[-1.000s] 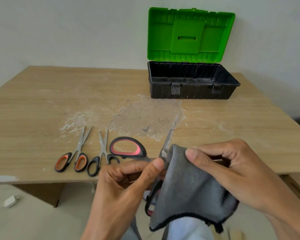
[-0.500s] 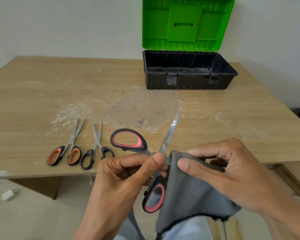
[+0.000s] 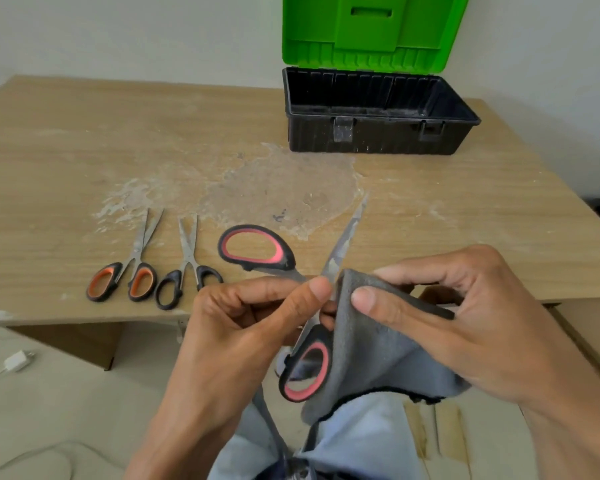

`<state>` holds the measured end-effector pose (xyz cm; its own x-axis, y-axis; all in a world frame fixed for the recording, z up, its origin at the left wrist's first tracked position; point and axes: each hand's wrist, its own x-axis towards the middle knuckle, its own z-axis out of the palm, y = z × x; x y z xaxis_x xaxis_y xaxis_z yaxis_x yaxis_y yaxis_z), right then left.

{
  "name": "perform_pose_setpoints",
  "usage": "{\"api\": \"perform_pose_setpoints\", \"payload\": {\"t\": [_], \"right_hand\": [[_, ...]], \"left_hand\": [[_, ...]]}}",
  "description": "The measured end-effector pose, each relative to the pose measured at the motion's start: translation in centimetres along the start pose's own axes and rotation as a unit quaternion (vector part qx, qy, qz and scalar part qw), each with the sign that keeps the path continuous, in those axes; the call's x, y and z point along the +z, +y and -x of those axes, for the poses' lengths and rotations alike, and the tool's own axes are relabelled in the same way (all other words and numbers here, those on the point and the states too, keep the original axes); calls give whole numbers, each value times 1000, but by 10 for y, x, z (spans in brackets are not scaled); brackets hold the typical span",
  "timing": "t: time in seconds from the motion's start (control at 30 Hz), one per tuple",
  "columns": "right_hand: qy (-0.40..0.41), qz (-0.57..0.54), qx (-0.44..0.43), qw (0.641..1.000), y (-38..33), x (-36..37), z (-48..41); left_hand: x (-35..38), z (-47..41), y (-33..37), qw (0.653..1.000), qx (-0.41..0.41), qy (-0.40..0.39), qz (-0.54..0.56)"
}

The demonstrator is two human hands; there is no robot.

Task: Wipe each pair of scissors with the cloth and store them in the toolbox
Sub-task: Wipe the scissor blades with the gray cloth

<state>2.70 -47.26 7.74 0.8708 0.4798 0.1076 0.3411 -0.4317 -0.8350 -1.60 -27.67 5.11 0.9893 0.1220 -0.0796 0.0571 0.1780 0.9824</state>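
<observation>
Open scissors (image 3: 342, 247) between cloth (image 3: 371, 348) and fingers (image 3: 312, 292)

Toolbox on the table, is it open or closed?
Open. The toolbox has its green lid swung up, and its black inside walls show.

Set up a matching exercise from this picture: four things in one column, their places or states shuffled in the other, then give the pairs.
Column one
1. toolbox
2. red-handled scissors
3. cloth
4. orange-handled scissors

Column two
a. pinched in the right hand
b. lying leftmost on the table
c. lid up, at the back of the table
d. held by the left hand, blades spread

Pairs: 1-c, 2-d, 3-a, 4-b
</observation>
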Motion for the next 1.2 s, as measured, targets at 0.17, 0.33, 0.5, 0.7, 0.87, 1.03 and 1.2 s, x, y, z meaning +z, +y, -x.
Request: {"api": "perform_pose_setpoints", "payload": {"t": [0.17,0.33,0.5,0.7,0.87,1.03,1.2], "right_hand": [[-15,8,12,1000,0,0,-1],[9,0,16,1000,4,-10,2],[-4,3,3,1000,0,7,-1],[-19,-31,15,999,1,21,0],[-25,-19,35,999,10,9,5],[6,-37,73,997,12,-6,11],[-18,-14,53,998,8,10,6]], "left_hand": [[-3,2,3,1000,-11,7,13],[-11,2,3,998,-41,15,44],[2,4,1,1000,-1,-10,22],[-3,2,-4,999,2,22,38],[-2,3,-3,998,-18,3,67],[-8,1,-3,996,-20,7,89],[-3,1,-5,997,-21,-11,75]]}}
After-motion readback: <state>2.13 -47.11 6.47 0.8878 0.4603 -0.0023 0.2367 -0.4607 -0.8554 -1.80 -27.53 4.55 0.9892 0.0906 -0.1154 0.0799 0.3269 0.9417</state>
